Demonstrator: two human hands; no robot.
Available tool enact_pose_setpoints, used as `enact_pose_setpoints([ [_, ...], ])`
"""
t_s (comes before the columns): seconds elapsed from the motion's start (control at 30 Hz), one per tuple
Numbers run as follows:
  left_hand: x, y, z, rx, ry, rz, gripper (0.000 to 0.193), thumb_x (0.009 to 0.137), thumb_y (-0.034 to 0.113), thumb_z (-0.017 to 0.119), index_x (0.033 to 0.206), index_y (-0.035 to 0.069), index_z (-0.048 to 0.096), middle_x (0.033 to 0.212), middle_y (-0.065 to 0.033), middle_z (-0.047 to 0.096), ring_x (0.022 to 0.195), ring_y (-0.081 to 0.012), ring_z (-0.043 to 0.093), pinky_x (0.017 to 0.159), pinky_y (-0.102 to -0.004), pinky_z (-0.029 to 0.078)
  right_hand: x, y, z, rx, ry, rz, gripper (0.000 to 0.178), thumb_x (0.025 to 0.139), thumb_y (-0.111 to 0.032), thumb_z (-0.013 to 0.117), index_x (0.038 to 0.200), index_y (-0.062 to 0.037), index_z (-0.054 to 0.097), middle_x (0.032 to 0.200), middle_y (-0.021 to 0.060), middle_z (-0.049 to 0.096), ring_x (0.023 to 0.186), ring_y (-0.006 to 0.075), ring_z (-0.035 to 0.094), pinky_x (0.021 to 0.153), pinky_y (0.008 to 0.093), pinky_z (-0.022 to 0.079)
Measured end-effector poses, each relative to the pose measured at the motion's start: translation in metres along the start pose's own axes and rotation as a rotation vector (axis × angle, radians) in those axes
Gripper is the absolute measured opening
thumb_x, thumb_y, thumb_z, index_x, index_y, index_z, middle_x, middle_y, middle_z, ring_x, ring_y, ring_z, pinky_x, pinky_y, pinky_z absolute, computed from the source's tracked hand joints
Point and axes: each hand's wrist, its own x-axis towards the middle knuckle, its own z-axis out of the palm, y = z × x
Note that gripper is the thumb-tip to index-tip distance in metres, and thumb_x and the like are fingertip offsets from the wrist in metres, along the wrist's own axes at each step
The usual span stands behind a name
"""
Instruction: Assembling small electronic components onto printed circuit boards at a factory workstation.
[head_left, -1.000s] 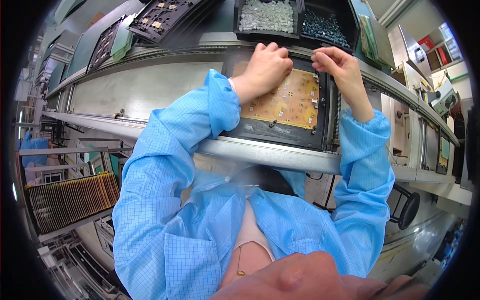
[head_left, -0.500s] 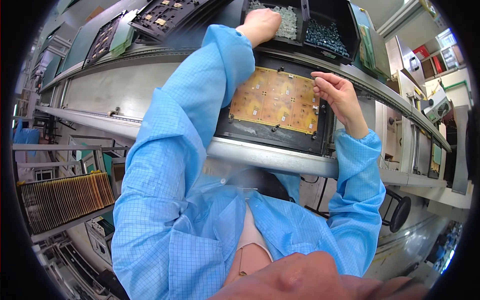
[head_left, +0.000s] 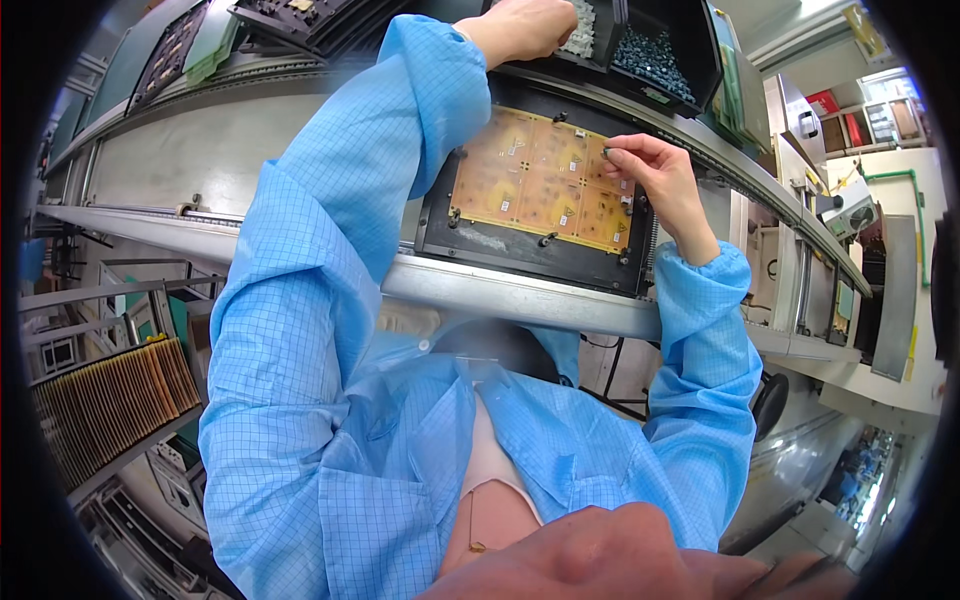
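Observation:
My right hand (head_left: 660,185) is over the upper right of a yellow-brown panel of circuit boards (head_left: 540,180), pinching a small dark blue-green component (head_left: 606,152) between thumb and fingertips. The panel lies flat in a black carrier frame (head_left: 470,250) with several black clips round its edge. At the top, my left hand (head_left: 525,28) reaches over a black bin of small white parts (head_left: 580,30). Its fingers are curled closed, and whatever they grip is hidden. Beside that bin, a second black bin compartment holds many small blue components (head_left: 650,65).
A metal rail (head_left: 530,290) runs along the near side of the carrier. Black trays (head_left: 310,25) stand at the upper left, green boards (head_left: 738,110) lean right of the bins. A rack of upright boards (head_left: 115,405) is at the lower left.
My right hand has moved a little left, farther over the panel, and its component now shows. My left hand's fingers have come away from the far white parts. The whole view has shifted slightly.

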Motion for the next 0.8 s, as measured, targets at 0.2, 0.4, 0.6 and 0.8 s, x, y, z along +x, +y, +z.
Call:
enact_pose_setpoints([
  [0.2, -0.014, 0.010, -0.016, -0.215, 0.175, -0.041, 0.013, 0.075, 0.014, 0.064, 0.080, 0.006, 0.073, 0.080, -0.0197, 0.068, 0.079, -0.0373, 0.067, 0.073, -0.0452, 0.053, 0.009, 0.003, 0.015, -0.601, 0.197, -0.252, 0.014, 0.087, -0.010, 0.071, 0.098, -0.0020, 0.074, 0.083, 0.0019, 0.064, 0.069, 0.0072, 0.056, 0.061, 0.0220, 0.044],
  [0.4, -0.040, 0.022, -0.041, -0.502, 0.254, -0.068, 0.019, 0.078, 0.021, 0.068, 0.087, 0.005, 0.073, 0.082, -0.0193, 0.068, 0.078, -0.0365, 0.067, 0.071, -0.0436, 0.052, 0.017, 0.008, 0.022, -0.728, 0.265, -0.308, 0.015, 0.086, -0.011, 0.072, 0.097, -0.0010, 0.074, 0.081, 0.0051, 0.060, 0.068, 0.0118, 0.056, 0.064, 0.0248, 0.046],
  [0.6, -0.065, 0.037, -0.057, -0.718, 0.281, -0.142, 0.019, 0.082, 0.022, 0.071, 0.089, 0.004, 0.073, 0.083, -0.0176, 0.070, 0.076, -0.0304, 0.070, 0.070, -0.0373, 0.054, 0.018, 0.008, 0.022, -0.733, 0.269, -0.261, 0.017, 0.086, -0.013, 0.073, 0.097, -0.0009, 0.075, 0.080, 0.0060, 0.061, 0.069, 0.0131, 0.059, 0.066, 0.0262, 0.048],
  [0.8, -0.080, 0.046, -0.055, -0.822, 0.319, -0.230, 0.018, 0.083, 0.019, 0.072, 0.092, 0.003, 0.073, 0.079, -0.0157, 0.071, 0.072, -0.0236, 0.071, 0.067, -0.0343, 0.054, 0.016, 0.000, 0.029, -0.797, 0.326, -0.269, 0.014, 0.081, -0.015, 0.073, 0.088, -0.0028, 0.075, 0.083, 0.0122, 0.064, 0.079, 0.0293, 0.063, 0.073, 0.0383, 0.050],
])
